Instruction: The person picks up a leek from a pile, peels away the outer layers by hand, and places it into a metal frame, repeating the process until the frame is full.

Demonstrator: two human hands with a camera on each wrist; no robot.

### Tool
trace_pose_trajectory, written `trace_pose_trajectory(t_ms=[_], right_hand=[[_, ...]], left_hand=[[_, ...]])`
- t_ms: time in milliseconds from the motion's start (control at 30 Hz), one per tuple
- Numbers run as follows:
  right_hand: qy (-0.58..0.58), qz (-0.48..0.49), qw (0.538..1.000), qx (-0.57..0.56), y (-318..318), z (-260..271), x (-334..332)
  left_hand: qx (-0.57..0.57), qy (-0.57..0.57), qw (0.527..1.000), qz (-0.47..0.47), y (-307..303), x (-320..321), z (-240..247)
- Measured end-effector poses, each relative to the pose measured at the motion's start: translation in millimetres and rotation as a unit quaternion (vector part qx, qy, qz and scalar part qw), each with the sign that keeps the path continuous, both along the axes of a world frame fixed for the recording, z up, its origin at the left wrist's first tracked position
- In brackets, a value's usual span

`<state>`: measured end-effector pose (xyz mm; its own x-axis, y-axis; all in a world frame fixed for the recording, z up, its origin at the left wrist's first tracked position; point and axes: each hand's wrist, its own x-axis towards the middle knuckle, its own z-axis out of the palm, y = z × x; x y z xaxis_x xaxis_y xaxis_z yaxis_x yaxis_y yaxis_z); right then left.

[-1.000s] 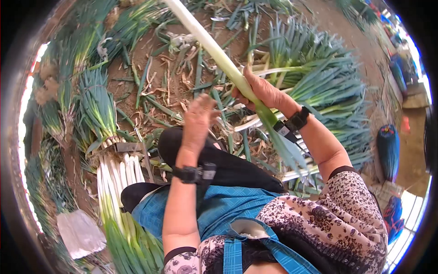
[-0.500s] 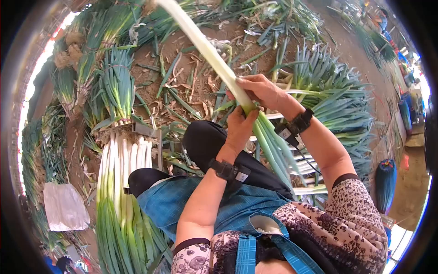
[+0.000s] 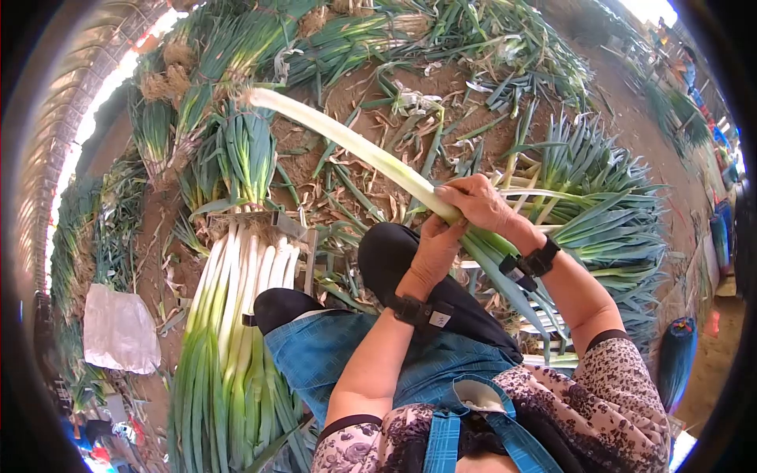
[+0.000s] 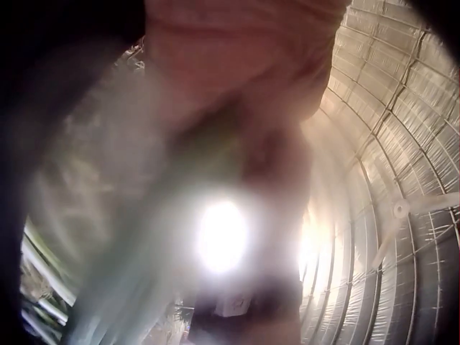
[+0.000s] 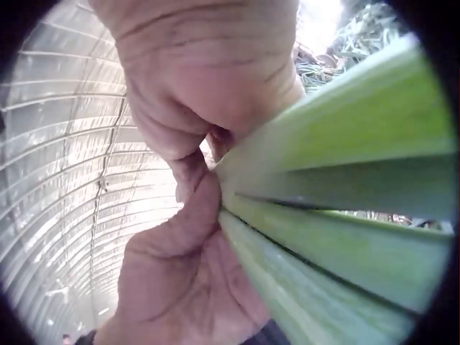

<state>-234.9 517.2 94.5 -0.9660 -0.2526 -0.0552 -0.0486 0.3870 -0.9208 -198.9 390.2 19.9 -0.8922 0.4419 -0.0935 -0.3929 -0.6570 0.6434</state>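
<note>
A long green onion [image 3: 347,140] slants across the head view, its white root end far out to the upper left and its green leaves toward my lap. My left hand [image 3: 436,254] grips it from below, where the white shank turns into leaves. Just above, my right hand [image 3: 478,202] holds the same stalk, thumb lying along it. The two hands are close together. In the right wrist view the green leaves [image 5: 345,190] fan out from between the hands. Blur and glare cover most of the left wrist view.
Bundled green onions [image 3: 236,347] lie by my left knee, against a small metal stand [image 3: 290,225]. A loose pile of green onions [image 3: 607,205] spreads at the right. Dry trimmings litter the soil [image 3: 378,87] ahead. A white sack [image 3: 121,329] lies at far left.
My left hand came from empty air to grip the onion beside the right hand. The right hand shifted its hold on the stalk, and the onion tilted flatter. The head view also turned.
</note>
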Motion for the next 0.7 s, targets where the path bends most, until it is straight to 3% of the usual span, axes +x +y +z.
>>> trace_pose_trajectory(t_ms=[67,133,200,233,267,367,433,467,533,600,700], right_hand=[[-0.017,-0.015,1.000,-0.006,4,-5,2],[-0.056,0.023,0.995,-0.076,13,-16,10],[-0.004,0.083,0.995,-0.047,17,-14,35],[0.036,0.156,0.984,0.083,22,-21,40],[-0.024,0.160,0.978,0.133,14,-1,54],[-0.007,0.105,0.970,0.220,3,-10,66],[0.223,0.022,0.919,0.325,2,-28,68],[0.222,0.022,0.919,0.324,3,-30,68],[0.387,-0.020,0.844,0.371,4,-30,63],[0.361,-0.010,0.852,0.379,0,-27,63],[0.415,-0.017,0.833,0.366,3,-25,60]], left_hand=[[0.004,-0.019,1.000,0.000,-5,-1,5],[0.007,0.047,0.997,0.053,-10,-5,7],[0.048,-0.022,0.996,0.079,-26,-17,8],[0.085,0.003,0.993,0.081,-32,-25,7],[0.123,0.029,0.988,0.084,-39,-32,2],[0.116,-0.019,0.988,0.105,-37,-22,11],[0.102,-0.038,0.988,0.110,-27,-15,16],[0.104,-0.032,0.990,0.089,-23,-13,13],[0.099,-0.031,0.992,0.075,-22,-11,13],[0.104,-0.018,0.992,0.076,-23,-10,13],[0.113,0.002,0.990,0.088,-25,-8,15]])
